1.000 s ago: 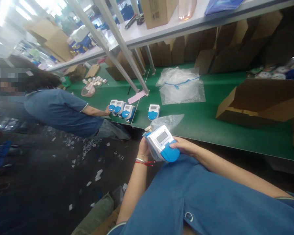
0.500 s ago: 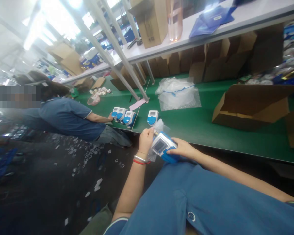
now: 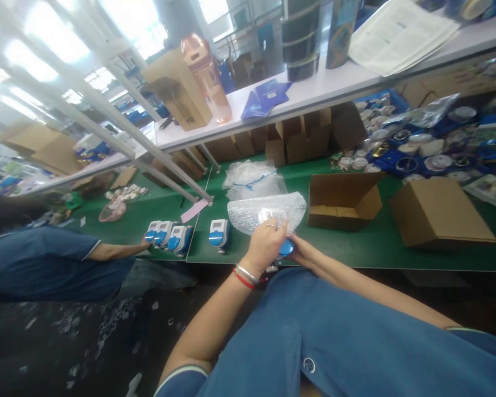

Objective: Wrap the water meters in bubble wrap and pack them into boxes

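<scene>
Close to my body, at the bench edge, my right hand (image 3: pixel 303 252) is wrapped around a blue-and-white water meter (image 3: pixel 286 248), of which mainly a round blue cover shows. My left hand (image 3: pixel 267 242), with a ring and bracelets, pinches a clear bubble wrap bag (image 3: pixel 248 212) that spreads out above the meter. Fingers and plastic hide most of the meter, and I cannot tell how far the bag covers it. Another water meter (image 3: pixel 219 234) stands upright on the green bench, left of my hands.
Several meters (image 3: pixel 178 238) stand farther left, by a co-worker's hand (image 3: pixel 145 242). Flat bubble bags (image 3: pixel 252 179) lie behind my hands. An open cardboard box (image 3: pixel 334 218) and another box (image 3: pixel 442 212) stand to the right. Metal posts (image 3: pixel 169 165) hold a shelf (image 3: pixel 248 118) over the bench.
My view has turned right. The bubble wrap bag has been raised and spread over the held meter, and my left hand has moved from the meter's end to above it.
</scene>
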Available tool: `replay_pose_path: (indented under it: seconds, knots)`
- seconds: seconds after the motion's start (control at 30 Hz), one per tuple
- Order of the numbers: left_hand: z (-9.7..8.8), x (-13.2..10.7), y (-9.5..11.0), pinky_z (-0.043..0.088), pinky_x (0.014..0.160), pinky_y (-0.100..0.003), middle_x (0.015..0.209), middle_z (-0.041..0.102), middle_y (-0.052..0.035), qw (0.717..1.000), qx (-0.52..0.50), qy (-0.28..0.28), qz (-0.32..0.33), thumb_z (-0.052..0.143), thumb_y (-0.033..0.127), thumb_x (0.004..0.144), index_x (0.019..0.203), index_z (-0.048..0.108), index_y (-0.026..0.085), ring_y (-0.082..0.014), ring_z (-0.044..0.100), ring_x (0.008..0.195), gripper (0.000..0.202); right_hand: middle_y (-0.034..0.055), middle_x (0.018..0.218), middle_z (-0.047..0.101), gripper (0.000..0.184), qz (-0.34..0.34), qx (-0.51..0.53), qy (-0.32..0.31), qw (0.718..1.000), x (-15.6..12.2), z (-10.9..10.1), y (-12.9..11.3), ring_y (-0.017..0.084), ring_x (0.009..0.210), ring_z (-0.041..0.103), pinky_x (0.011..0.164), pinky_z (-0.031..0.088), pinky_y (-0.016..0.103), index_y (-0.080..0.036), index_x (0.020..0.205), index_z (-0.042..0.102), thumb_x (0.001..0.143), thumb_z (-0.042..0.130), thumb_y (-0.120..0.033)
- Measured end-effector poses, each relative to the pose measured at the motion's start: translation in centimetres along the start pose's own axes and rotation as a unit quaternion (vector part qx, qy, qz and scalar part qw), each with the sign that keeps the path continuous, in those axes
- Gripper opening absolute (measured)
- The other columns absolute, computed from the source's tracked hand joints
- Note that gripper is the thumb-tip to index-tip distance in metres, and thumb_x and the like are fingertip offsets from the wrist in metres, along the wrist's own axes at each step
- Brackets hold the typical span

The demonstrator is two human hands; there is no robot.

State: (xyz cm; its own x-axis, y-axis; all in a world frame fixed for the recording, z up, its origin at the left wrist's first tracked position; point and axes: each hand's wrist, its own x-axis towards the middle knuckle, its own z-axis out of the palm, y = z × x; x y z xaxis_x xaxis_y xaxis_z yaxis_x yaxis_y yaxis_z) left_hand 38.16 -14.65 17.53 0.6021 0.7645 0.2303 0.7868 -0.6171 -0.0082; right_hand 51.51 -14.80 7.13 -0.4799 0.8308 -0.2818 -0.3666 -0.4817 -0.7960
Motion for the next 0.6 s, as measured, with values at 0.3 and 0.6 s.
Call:
replay_pose_path:
  seconds: [0.3,0.6]
  knots:
    - [2.8,5.4,-1.4,0.044,0.075,-0.028,0.089,0.061,-0.0074,0.988,-0.082,0.055,-0.117,0.037,0.024,0.096,0.109,0.062,0.017,-0.0172,0.057,0.083,0.029,0.0031,0.098,0.069,0.041,0.007,0.261,0.035,0.965,-2.5,-9.0,-6.0,0.019,0.083,0.064,0.078,0.052,0.035,-0.023,0.111,0.059,0.084,0.054,-0.054]
    - [0.9,8.5,1.3,0.047,0.067,-0.025,0.08,0.066,-0.0034,0.98,-0.14,0.021,-0.143,0.043,0.02,0.091,0.131,0.044,0.016,-0.0146,0.062,0.07,0.04,0.0076,0.098,0.07,0.042,0.02,0.064,0.002,0.998,-1.9,-10.1,-10.2,0.019,0.085,0.064,0.084,0.048,0.032,-0.014,0.098,0.068,0.073,0.07,-0.048]
